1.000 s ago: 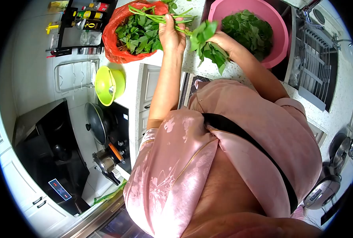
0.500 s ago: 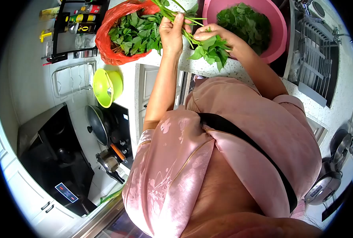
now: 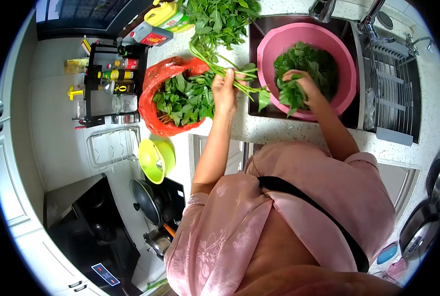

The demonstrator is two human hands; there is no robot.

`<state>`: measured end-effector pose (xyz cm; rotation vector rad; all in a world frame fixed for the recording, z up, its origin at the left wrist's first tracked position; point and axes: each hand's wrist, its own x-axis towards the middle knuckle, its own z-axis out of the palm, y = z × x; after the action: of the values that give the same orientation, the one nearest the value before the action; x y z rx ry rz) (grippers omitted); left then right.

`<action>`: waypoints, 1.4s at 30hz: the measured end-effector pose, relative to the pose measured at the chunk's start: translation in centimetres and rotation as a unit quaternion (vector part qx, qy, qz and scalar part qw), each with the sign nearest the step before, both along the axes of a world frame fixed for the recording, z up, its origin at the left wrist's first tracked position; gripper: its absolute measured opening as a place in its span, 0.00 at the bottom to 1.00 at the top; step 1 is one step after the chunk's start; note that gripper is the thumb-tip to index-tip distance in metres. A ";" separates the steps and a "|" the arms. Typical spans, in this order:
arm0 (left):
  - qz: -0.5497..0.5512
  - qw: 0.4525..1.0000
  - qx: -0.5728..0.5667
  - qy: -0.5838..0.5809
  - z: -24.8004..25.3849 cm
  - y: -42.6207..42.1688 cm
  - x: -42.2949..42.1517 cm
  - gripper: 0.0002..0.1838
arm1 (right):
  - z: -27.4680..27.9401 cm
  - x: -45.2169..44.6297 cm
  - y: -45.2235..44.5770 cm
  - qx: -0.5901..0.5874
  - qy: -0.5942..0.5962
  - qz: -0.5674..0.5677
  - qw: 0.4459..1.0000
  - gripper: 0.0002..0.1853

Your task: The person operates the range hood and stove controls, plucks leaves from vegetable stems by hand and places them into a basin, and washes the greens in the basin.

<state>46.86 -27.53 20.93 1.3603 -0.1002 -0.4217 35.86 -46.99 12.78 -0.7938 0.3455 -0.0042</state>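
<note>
My left hand [image 3: 224, 93] is closed around a bunch of long green stems [image 3: 235, 76] with a few leaves, held over the counter beside the red bag. In my right hand [image 3: 301, 86] is a bundle of green leaves [image 3: 293, 96], above the near left part of the pink basin [image 3: 348, 93]. Dark green leaves [image 3: 321, 66] lie inside that basin, which stands in the sink. The red plastic bag [image 3: 148, 106], left of my left hand, is full of leafy greens [image 3: 183, 98]. Another pile of leafy greens [image 3: 220, 22] rests on the counter farther back.
A yellow-green bowl [image 3: 156, 160] stands left of my left forearm, near the stove with a lidded pan [image 3: 146, 200]. Bottles fill a black rack [image 3: 94, 79] on the left. A faucet [image 3: 323, 7] rises behind the basin, and a dish rack [image 3: 393, 89] is at the right.
My right hand has moved away from my left, carrying the leaves over the pink basin. My left hand still holds the stems. The camera view has shifted, showing more of the far counter.
</note>
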 end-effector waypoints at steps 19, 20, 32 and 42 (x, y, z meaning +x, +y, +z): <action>-0.173 0.971 0.166 0.014 2.9 -2.4 7.0 0.19 | -9.7 0.0 -12.3 -0.675 0.267 -0.059 0.685 0.31; -0.171 0.967 0.189 0.008 1.8 -1.1 5.5 0.18 | -11.9 1.3 -11.6 -0.732 0.301 -0.064 0.608 0.42; -0.056 0.975 0.168 0.131 1.0 8.0 -4.6 0.13 | -21.3 4.5 -6.4 -0.801 0.104 0.209 0.552 0.45; -0.051 0.981 0.187 0.030 2.8 9.4 -2.8 0.13 | -14.6 4.9 -13.4 -0.611 0.088 -0.069 0.783 0.20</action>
<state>44.04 -18.14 23.71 1.7152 -0.0419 -0.5873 40.72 -60.44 -1.83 -2.0783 0.5822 -0.3269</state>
